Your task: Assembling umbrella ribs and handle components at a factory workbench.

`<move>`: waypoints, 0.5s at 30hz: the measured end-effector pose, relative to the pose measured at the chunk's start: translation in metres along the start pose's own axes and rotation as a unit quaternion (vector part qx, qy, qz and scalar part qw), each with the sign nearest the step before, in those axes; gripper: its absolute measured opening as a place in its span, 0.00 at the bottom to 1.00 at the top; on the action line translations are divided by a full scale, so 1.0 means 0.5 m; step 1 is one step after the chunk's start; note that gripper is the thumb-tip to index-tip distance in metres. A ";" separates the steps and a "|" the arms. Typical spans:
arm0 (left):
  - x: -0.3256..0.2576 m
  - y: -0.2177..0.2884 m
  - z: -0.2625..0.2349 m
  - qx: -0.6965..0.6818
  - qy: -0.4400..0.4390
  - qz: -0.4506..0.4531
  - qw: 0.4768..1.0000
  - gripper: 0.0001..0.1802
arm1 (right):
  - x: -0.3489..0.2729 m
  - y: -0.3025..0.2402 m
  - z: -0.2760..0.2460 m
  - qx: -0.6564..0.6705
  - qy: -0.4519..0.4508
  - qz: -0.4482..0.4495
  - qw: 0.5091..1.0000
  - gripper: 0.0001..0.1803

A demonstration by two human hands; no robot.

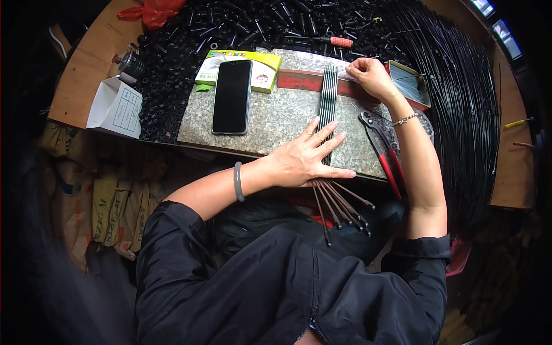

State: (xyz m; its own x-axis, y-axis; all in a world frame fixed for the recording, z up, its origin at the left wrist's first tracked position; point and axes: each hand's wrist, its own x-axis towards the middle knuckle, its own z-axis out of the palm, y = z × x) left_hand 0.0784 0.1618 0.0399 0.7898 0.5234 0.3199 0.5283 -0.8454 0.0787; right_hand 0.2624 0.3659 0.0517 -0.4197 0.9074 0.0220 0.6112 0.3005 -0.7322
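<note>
At the left end of the wooden worktop (pixel 77 92) stands an opened white box (pixel 117 112). On the stone slab (pixel 195 121) it carries, a dark-screened phone (pixel 232 98) overlaps a yellow-green box (pixel 263 75) toward the slab's far left corner. Next, the left hand (pixel 298 159) lies flat, fingers spread wide, across a bundle of dark rods (pixel 328 95), which run side by side from near the slab's far edge, over a red metal strip (pixel 299 80), and past the near edge, where their tips fan out. The step in hand seems to be steadying these rods in 1 even row. Just right of their far ends, the right hand (pixel 371 76) has a narrow grip, thumb and fingertip close together; I cannot tell whether it holds anything small. The next move probably calls for firm left-palm pressure and fine fingertip work there. Farther right, red-handled pliers (pixel 384 164) reach past the slab's near edge.
</note>
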 end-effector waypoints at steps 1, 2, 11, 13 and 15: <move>0.000 0.000 0.001 0.011 0.000 0.002 1.000 0.39 | -0.001 0.000 -0.002 0.001 -0.002 0.002 1.000 0.13; 0.000 0.001 0.001 0.011 0.000 0.002 1.000 0.39 | -0.002 -0.001 -0.002 0.003 -0.005 0.005 1.000 0.13; 0.001 0.002 -0.004 -0.019 -0.010 -0.004 1.000 0.38 | -0.004 -0.012 0.003 -0.003 0.001 -0.016 1.000 0.13; 0.001 0.002 -0.001 -0.015 -0.003 -0.002 1.000 0.38 | -0.004 -0.014 0.004 -0.005 0.004 -0.017 1.000 0.13; 0.000 0.001 -0.002 -0.008 -0.003 -0.001 1.000 0.37 | -0.003 -0.013 0.004 -0.006 0.006 -0.017 1.000 0.13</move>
State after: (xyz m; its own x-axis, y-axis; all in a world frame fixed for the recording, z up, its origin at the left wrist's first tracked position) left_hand 0.0785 0.1612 0.0408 0.7906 0.5252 0.3147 0.5248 -0.8461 0.0936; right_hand 0.2576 0.3620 0.0551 -0.4327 0.8999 0.0546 0.6052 0.3348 -0.7222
